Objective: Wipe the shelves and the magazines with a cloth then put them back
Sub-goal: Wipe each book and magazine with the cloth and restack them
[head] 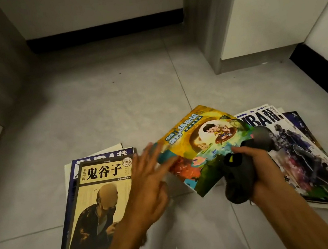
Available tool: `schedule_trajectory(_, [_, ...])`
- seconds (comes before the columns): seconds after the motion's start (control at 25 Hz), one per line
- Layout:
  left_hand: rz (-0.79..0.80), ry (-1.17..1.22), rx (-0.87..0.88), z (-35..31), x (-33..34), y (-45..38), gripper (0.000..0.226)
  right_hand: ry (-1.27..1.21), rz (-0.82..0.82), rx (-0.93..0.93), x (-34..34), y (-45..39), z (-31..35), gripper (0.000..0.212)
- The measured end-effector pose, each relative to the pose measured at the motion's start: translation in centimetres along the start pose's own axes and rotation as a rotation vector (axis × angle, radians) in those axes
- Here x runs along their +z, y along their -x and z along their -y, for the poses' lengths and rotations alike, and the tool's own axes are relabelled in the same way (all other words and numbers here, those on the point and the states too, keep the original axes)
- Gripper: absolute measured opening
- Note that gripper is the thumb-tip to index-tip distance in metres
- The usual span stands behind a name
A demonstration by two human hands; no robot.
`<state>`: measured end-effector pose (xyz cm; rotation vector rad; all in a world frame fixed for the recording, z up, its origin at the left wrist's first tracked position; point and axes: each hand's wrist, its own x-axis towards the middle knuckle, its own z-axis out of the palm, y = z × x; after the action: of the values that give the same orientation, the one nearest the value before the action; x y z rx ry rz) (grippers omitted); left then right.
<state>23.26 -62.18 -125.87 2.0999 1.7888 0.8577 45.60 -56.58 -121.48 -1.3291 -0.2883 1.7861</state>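
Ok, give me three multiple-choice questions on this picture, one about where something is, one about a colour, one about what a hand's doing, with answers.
1. Where does the tan book lie?
A. On the left pile
B. On the right pile
C. On a shelf

2. What colour is the cloth?
A. White
B. Dark grey
C. Red

3. What is the left hand doing?
A. Gripping the cloth
B. Fingers spread open
C. Resting flat on the floor

Answers: 1 A, it tops the left pile on the floor. 2 B, dark grey, bunched in the right hand. 3 B, open at the colourful book's edge.
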Motion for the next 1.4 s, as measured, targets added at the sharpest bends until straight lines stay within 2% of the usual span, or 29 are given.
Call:
schedule_trajectory(0.04, [0.104, -0.112, 0.125, -0.5, 0.3, 0.0, 0.079, 0.031, 0.015, 0.012, 0.0, 0.2, 0.4, 0.033])
schedule_trajectory(0.12, [0.150, -0.173, 0.218, -2.1, 0.8, -0.4, 0.082, 0.071, 0.087, 0.088, 0.3, 1.1, 0.6, 0.030])
schedule_trajectory(0.2, [0.067, -0.096, 0.242, -3.0, 0.9, -0.4, 0.068, 0.173, 0.103, 0.109, 0.7, 1.8, 1.0, 0.029])
schedule_trajectory(0.28, [-0.054, 0.100, 0.162, -3.6, 0.2, -0.5, 0.051, 0.303, 0.051, 0.017, 0.7, 1.9, 1.3, 0.034])
schedule_trajectory(0.32, [-0.087, 0.209, 0.046, -3.8, -0.4, -0.8, 0.047, 0.395, -0.010, -0.101, 0.5, 1.8, 1.2, 0.038])
schedule_trajectory(0.4, [-0.087, 0.340, -0.165, -4.4, -1.3, -1.4, 0.040, 0.806, -0.151, -0.591, 1.1, 2.7, 0.4, 0.054])
schedule_trajectory(0.48, [-0.028, 0.364, -0.104, -5.2, -1.2, -1.9, 0.028, 1.200, -0.098, -1.083, 3.0, 4.2, -2.3, 0.069])
schedule_trajectory(0.52, [-0.016, 0.406, -0.048, -5.5, -1.1, -2.0, 0.019, 1.316, -0.062, -1.199, 3.9, 4.8, -3.7, 0.067])
schedule_trajectory(0.6, [-0.031, 0.479, -0.043, -6.0, -1.2, -1.9, 0.016, 1.439, -0.003, -1.347, 4.2, 4.1, -4.8, 0.052])
schedule_trajectory(0.68, [-0.043, 0.444, -0.077, -5.7, -1.6, -1.9, 0.023, 1.431, -0.030, -1.279, 2.5, 1.6, -3.4, 0.047])
schedule_trajectory(0.76, [-0.018, 0.454, -0.129, -5.6, -1.9, -1.8, 0.013, 1.398, -0.152, -1.093, -0.8, -1.1, -0.5, 0.047])
schedule_trajectory(0.8, [-0.014, 0.449, -0.129, -5.6, -2.1, -1.7, 0.015, 1.389, -0.207, -1.008, -2.0, -1.7, 0.6, 0.045])
schedule_trajectory(0.88, [0.008, 0.424, -0.121, -6.1, -2.0, -2.0, 0.019, 1.410, -0.207, -0.962, -1.9, -0.7, 0.7, 0.044])
schedule_trajectory(0.96, [0.034, 0.410, -0.078, -6.4, -1.7, -2.3, 0.017, 1.410, -0.103, -1.024, 1.2, 1.9, -1.6, 0.050])
schedule_trajectory(1.04, [0.008, 0.474, -0.051, -6.6, -1.3, -2.0, 0.017, 1.383, -0.032, -1.199, 3.6, 4.4, -3.6, 0.046])
schedule_trajectory(1.16, [-0.023, 0.530, -0.078, -6.8, -1.6, -1.8, 0.014, 1.355, -0.005, -1.351, 2.8, 3.0, -3.1, 0.041])
schedule_trajectory(1.24, [-0.037, 0.563, -0.131, -7.1, -2.3, -1.6, 0.014, 1.396, -0.075, -1.259, -0.2, 0.0, -0.8, 0.040])
schedule_trajectory(1.32, [0.000, 0.612, -0.148, -7.1, -2.7, -1.1, 0.013, 1.536, -0.116, -1.048, -3.3, -2.7, 1.0, 0.034])
schedule_trajectory(1.4, [-0.012, 0.662, -0.205, -7.2, -2.7, -0.8, 0.009, 1.615, -0.160, -0.801, -5.7, -4.3, 1.7, 0.010])
